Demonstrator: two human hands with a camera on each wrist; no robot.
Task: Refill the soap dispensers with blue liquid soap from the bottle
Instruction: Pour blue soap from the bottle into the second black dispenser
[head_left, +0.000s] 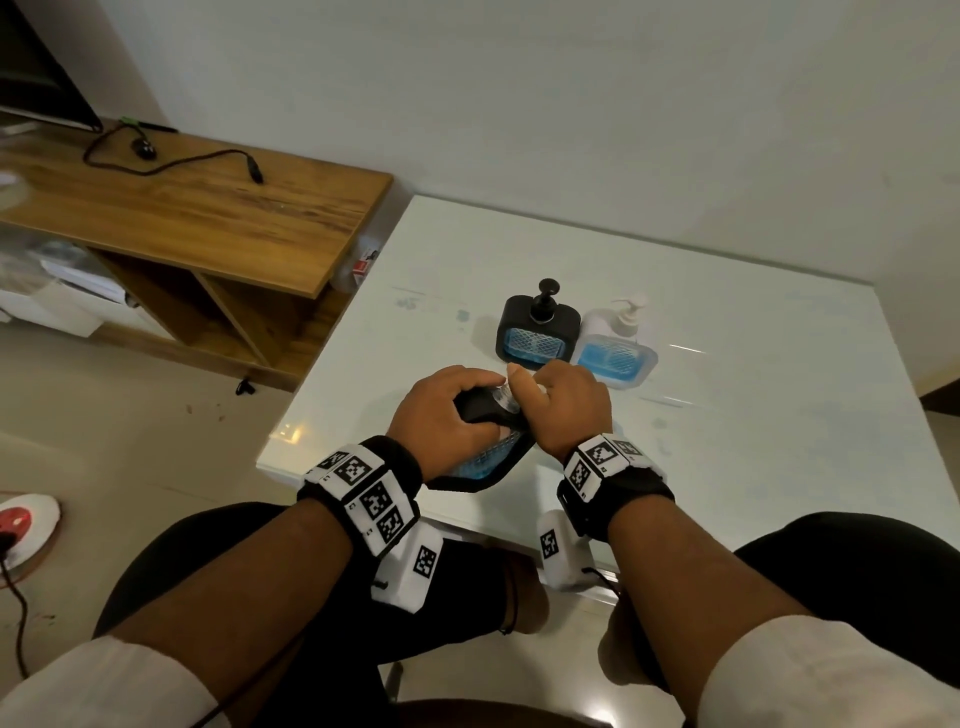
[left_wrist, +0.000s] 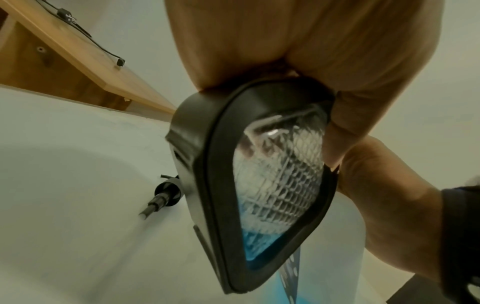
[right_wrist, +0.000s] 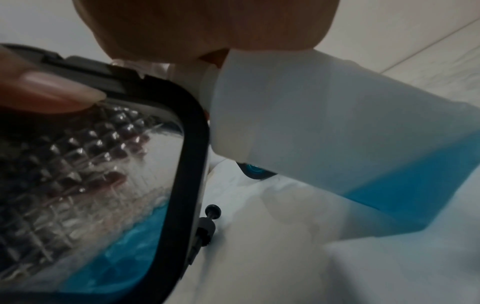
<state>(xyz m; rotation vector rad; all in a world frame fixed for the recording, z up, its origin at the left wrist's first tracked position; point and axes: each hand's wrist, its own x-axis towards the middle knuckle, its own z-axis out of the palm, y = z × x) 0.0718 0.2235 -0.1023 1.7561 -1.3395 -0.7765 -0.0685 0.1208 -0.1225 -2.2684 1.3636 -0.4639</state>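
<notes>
My left hand (head_left: 447, 410) grips a black soap dispenser (left_wrist: 259, 174) with a clear diamond-textured window, tilted over the near part of the white table (head_left: 727, 415). A shallow pool of blue soap sits in its lower corner (right_wrist: 109, 265). My right hand (head_left: 566, 405) holds a translucent white bottle (right_wrist: 337, 133), tipped with its mouth at the dispenser's open clear neck (head_left: 506, 400). Blue soap lies in the bottle's lower part (right_wrist: 415, 185). The dispenser's black pump (left_wrist: 163, 195) lies loose on the table beside it. In the head view my right hand hides the bottle.
Farther back on the table stand a black dispenser (head_left: 537, 327) and a white dispenser (head_left: 615, 340) side by side, both with pumps on and blue soap inside. A wooden shelf unit (head_left: 208, 208) with a cable stands to the left. The wall is close behind.
</notes>
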